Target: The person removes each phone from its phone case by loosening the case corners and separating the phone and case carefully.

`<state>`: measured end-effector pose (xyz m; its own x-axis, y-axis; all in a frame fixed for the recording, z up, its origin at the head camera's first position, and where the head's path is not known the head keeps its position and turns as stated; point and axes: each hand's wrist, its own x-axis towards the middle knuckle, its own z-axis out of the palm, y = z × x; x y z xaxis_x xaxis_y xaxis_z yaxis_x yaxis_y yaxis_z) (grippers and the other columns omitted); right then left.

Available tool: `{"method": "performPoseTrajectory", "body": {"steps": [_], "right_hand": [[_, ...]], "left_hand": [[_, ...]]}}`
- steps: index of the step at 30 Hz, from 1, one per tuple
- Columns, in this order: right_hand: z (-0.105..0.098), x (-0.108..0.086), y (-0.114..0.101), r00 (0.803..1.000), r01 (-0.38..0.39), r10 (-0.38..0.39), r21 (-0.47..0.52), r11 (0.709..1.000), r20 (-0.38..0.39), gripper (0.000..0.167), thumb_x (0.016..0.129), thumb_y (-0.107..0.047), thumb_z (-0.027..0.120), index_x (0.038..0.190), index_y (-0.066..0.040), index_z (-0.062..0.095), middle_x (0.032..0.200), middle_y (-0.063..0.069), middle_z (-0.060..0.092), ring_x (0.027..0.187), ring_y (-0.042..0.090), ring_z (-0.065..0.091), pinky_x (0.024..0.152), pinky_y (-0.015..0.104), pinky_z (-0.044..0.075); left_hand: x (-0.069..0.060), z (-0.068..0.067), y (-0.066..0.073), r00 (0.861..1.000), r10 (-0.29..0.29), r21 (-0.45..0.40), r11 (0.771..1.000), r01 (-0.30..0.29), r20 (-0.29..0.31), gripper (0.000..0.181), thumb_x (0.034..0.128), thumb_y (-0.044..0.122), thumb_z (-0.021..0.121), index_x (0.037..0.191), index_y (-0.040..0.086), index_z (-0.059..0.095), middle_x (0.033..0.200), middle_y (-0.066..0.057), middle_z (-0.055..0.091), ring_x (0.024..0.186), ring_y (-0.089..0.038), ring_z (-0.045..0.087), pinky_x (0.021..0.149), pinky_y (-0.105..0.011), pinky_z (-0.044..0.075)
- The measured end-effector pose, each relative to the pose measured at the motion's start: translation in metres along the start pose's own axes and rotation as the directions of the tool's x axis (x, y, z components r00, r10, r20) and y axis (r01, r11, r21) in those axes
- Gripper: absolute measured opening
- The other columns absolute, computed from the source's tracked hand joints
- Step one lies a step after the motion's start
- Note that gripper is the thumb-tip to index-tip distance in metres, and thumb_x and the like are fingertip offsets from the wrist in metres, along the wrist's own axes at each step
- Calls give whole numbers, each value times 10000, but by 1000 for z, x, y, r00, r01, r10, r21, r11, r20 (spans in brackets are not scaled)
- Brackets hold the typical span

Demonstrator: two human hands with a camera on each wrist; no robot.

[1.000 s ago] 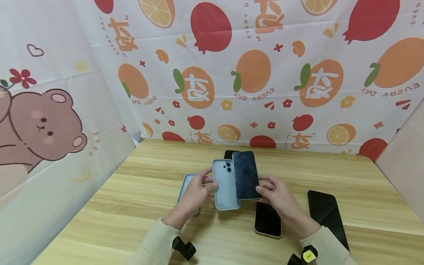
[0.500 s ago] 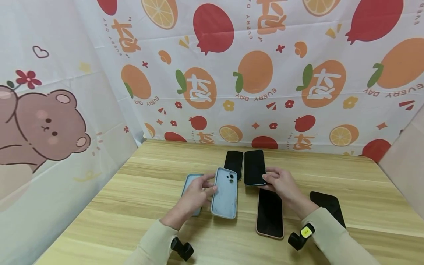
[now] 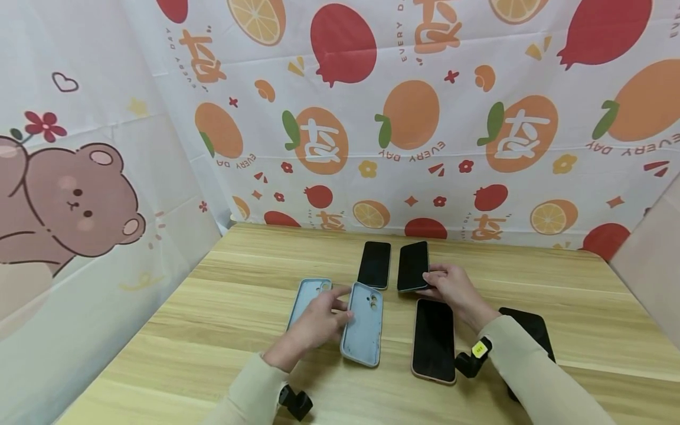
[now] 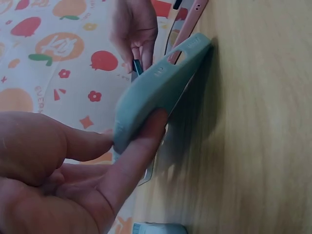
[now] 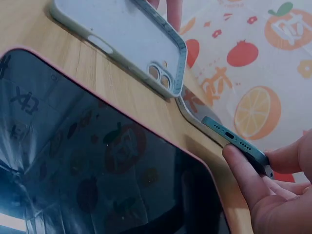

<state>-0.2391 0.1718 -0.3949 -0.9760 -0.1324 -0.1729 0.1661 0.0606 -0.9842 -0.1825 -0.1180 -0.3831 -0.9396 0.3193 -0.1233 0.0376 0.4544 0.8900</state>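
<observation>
Pale-blue phone case (image 3: 363,327), black-screened phone (image 3: 412,267), seemingly teal-edged

the table (image 3: 186,354) is pale wood with a streaky grain. on its left part lies a blue case (image 3: 308,298), inside up, partly hidden. a black phone (image 3: 374,264) lies near the back edge. closer to the front rests a pink-edged phone (image 3: 434,341), screen up. right of it lies a long black slab (image 3: 531,321), partly hidden.
</observation>
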Motion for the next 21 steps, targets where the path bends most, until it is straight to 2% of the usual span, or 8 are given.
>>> {"method": "performPoseTrajectory", "body": {"steps": [7, 13, 16, 21], "right_hand": [[-2, 4, 6, 1000, -9, 9, -16, 1000, -12, 512, 1036, -57, 450, 1473, 132, 261, 1429, 371, 431, 971, 147, 690, 825, 261, 590], [-1, 5, 6, 1000, -26, 26, -37, 999, 16, 523, 1041, -59, 416, 1476, 157, 222, 1448, 391, 372, 1140, 263, 616, 841, 257, 584], [-1, 5, 5, 999, -32, 34, -85, 996, 21, 518, 1035, -60, 398, 1468, 169, 231, 1447, 381, 362, 1226, 326, 545, 901, 313, 572], [0, 3, 2, 999, -36, 40, -145, 989, 25, 517, 1022, -55, 374, 1481, 144, 248, 1480, 361, 345, 1315, 390, 483, 1028, 441, 504]], "left_hand": [[-3, 3, 2, 1000, 17, 128, 992, -16, -6, 524, 975, 22, 573, 1465, -35, 395, 1262, -282, 602, 1054, -312, 655, 693, -317, 607], [-6, 4, 7, 999, 37, 266, 964, -25, -39, 487, 965, 40, 585, 1411, -85, 435, 1260, -290, 615, 1161, -365, 616, 882, -426, 577], [-7, 5, 8, 999, 34, 290, 957, -21, -40, 494, 966, 54, 586, 1410, -95, 431, 1258, -287, 621, 1176, -360, 609, 925, -456, 555], [-9, 5, 10, 1000, -1, 299, 954, 9, -27, 541, 964, 72, 595, 1439, -89, 394, 1283, -279, 611, 1174, -327, 605, 908, -450, 556]]}}
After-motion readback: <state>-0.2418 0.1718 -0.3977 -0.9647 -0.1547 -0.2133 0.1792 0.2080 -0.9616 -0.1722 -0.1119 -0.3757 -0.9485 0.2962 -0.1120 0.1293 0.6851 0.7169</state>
